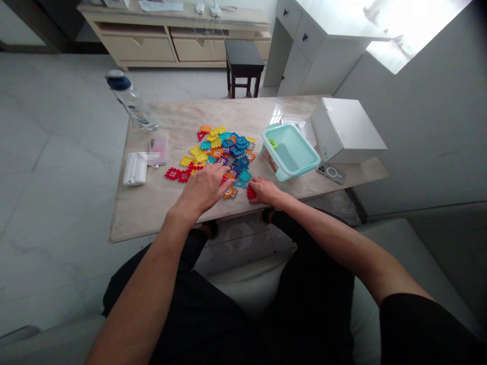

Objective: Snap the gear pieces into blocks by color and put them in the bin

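A heap of colourful plastic interlocking building pieces, in blue, yellow, orange, red, purple and teal, lies on the marble-look table. Several have window-like lattices and notched edges. My left hand rests over the near side of the heap, thumb and forefinger apart, with red and purple pieces between and beneath them. Its other fingers are partly hidden. At the heap's near right, close to the table edge, my right hand is closed on a red building piece, which its fingers partly cover.
Right of the heap stands a mint-green plastic tub with a bright green piece inside. Beyond it are a white box and a phone. A water bottle and a white tissue pack stand left. A dark stool is behind.
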